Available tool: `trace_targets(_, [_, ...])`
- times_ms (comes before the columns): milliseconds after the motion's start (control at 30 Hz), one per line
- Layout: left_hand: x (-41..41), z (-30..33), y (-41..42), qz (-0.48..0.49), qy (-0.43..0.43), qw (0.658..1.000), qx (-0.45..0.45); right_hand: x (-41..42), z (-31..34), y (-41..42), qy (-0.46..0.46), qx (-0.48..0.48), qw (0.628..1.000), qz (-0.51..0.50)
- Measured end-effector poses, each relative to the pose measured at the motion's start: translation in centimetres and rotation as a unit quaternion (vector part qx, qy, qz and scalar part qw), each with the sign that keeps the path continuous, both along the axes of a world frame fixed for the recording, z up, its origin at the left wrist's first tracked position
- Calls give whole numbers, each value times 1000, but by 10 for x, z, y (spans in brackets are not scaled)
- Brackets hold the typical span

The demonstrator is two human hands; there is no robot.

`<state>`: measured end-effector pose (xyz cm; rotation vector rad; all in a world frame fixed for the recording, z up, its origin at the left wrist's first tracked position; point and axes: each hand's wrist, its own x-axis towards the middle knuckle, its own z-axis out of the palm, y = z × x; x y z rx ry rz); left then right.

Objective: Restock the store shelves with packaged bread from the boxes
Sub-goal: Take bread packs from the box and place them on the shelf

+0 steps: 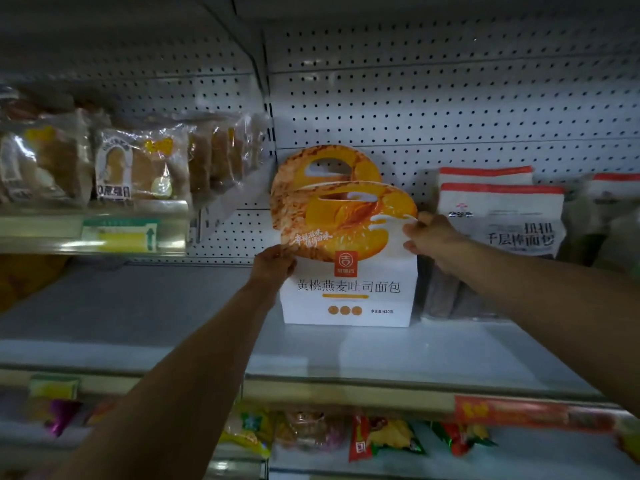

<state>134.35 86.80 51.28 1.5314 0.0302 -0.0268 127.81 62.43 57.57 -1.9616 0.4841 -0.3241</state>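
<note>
both hands [273,263] [427,233] grip bread box [346,289], seemingly labelled 黄桃燕麦吐司面包.

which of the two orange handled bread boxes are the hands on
The front bread box, the one whose white face with printed text shows. The left hand and right hand grip its sides; the rear box shows only its handle top behind.

Left of the bread box [346,292]: your shelf [138,313] lies bare, room to pass.
Right of it: white bread bags [502,220] stand just beside, blocking you.
Behind: pegboard wall [415,109].
</note>
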Motion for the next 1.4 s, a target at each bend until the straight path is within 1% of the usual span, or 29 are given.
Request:
trace_targets(167, [5, -6, -1, 12, 15, 1000, -1, -3, 0, 3, 7, 6, 1000, 7])
trace_targets(300, [3, -5, -4, 43, 32, 999, 1, -10, 1, 7, 15, 28, 999, 9])
trace_targets(467, [-16, 8, -12, 56, 61, 995, -58, -30, -1, 14, 11, 21, 999, 23])
trace_targets(633, [-55, 26, -16, 73, 105, 990, -56, -69, -3, 13, 18, 87, 996, 9])
trace_targets(733, [-95, 34, -18, 21, 132, 986, -102, -102, -4, 11, 11, 123, 992, -10])
trace_targets(867, [-154, 26, -27, -70, 151, 978, -129, -155, -13, 6, 22, 166, 986, -8])
trace_targets(1000, [-209, 15, -47, -124, 196, 960, -159, -216, -19, 6, 28, 207, 978, -15])
trace_targets(1100, [-245, 8, -68, -156, 217, 949, -168, -262, -23, -1, 23, 239, 970, -39])
trace_targets(1200, [-275, -2, -91, -185, 225, 944, -157, -300, -29, -21, 27, 220, 973, -62])
trace_targets(1333, [-308, -16, -129, -228, 250, 931, -134, -350, -41, -61, 53, 178, 978, -97])
trace_targets(1400, [-324, -23, -154, -247, 261, 924, -130, -374, -45, -82, 69, 175, 977, -105])
